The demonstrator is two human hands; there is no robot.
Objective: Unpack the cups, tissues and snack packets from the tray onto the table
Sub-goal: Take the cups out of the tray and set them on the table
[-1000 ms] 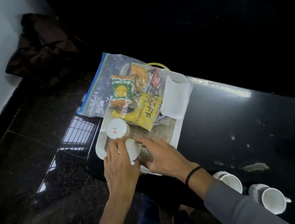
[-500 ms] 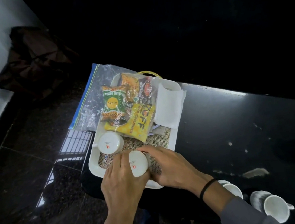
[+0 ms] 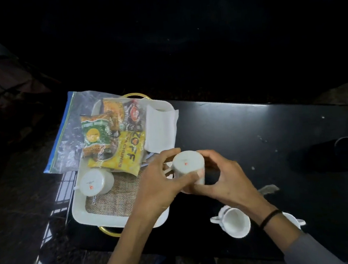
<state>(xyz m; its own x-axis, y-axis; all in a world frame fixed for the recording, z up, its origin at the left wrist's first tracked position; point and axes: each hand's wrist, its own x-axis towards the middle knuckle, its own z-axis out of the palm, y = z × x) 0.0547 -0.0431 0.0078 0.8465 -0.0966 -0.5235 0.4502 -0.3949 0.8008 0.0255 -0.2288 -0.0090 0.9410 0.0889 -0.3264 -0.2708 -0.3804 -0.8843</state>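
The left hand (image 3: 160,190) and right hand (image 3: 228,180) hold an upside-down cup (image 3: 188,165) over the tray's (image 3: 80,214) right rim, fingers (image 3: 167,155) curled round its sides. A second cup (image 3: 94,182), packets (image 3: 116,151) and tissues (image 3: 159,129) lie in the tray. Two more cups (image 3: 236,222) sit on the tabletop (image 3: 278,141).

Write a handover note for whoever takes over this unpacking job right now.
Left hand and right hand: both grip the held cup, base up, just right of the tray.
In the tray: second cup, base up; tissues; snack packets in a clear bag.
Done: near cup and far cup are on the table.
Left: set down the held cup, then everything in the tray.
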